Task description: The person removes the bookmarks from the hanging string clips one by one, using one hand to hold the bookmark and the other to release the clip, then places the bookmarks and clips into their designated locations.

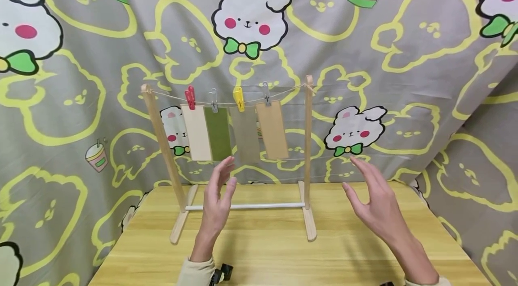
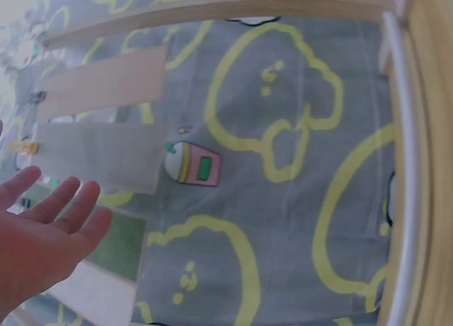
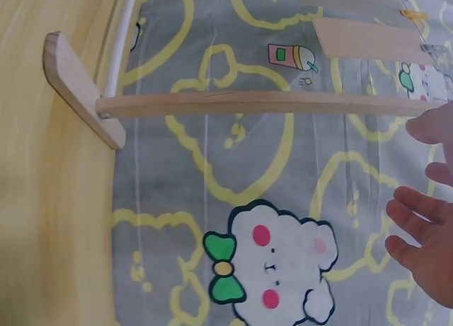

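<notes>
Four rectangular cards hang from a string (image 1: 174,97) on a wooden rack: a cream card (image 1: 196,133), a green card (image 1: 218,135), a grey card (image 1: 245,135) and a tan card (image 1: 273,128). A red clothespin (image 1: 190,97), a grey clip (image 1: 214,100), a yellow clothespin (image 1: 239,99) and another grey clip (image 1: 266,93) hold them. My left hand (image 1: 218,198) is raised before the rack, fingers loosely extended, overlapping the green card's lower edge in the head view. My right hand (image 1: 374,200) is held up right of the rack, thumb apart from the fingers. Neither hand holds anything.
The rack's left post (image 1: 162,146) and right post (image 1: 308,142) stand on wooden feet, joined low down by a white rod (image 1: 267,206). Beneath is a wood-grain table (image 1: 275,250). A grey cartoon-print cloth (image 1: 251,70) hangs behind and at both sides.
</notes>
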The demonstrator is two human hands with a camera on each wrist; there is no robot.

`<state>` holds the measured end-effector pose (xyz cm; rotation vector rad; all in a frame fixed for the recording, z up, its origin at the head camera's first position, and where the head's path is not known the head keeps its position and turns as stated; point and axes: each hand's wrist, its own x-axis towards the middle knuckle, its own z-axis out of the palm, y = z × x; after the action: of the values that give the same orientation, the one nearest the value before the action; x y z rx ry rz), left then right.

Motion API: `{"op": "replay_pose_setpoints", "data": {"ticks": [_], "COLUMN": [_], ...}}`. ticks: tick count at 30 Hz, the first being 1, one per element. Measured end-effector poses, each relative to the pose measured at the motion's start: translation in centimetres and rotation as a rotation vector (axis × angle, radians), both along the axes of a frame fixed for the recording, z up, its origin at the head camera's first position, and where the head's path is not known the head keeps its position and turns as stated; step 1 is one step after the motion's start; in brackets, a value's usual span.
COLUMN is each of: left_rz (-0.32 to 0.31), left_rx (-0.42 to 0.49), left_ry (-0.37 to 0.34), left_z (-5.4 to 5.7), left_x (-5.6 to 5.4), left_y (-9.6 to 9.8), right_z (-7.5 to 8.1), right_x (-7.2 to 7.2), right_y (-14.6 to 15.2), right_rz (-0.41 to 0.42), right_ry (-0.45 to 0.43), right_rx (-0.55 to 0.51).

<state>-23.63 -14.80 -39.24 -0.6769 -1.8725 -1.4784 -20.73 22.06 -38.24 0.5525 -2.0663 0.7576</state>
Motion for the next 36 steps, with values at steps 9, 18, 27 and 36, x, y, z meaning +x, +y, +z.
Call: {"op": "replay_pose_setpoints", "data": {"ticks": [9, 18, 27, 36], "left_rz": [-0.073, -0.139, -0.167, -0.195], "left_rx": [0.056, 0.103, 0.106, 0.125], "left_ry": [-0.027, -0.043, -0.077, -0.073], "left_z": [1.0, 1.4, 1.1, 1.8], "left_x": [-0.2, -1.8, -2.3, -2.6], "left_y": [0.6, 2.3, 3.2, 3.8], "right_z": [2.3, 3.8, 6.1, 8.4], "right_x": [-1.3, -2.1, -2.6, -3.5], "right_y": [-1.7, -3.4, -4.4, -5.3], "right_rz": [0.052, 0.122, 0.145, 0.183], "right_ry": [0.022, 0.141, 0.161, 0.174], "right_rx": [0.102, 0.086, 0.124, 0.149]}}
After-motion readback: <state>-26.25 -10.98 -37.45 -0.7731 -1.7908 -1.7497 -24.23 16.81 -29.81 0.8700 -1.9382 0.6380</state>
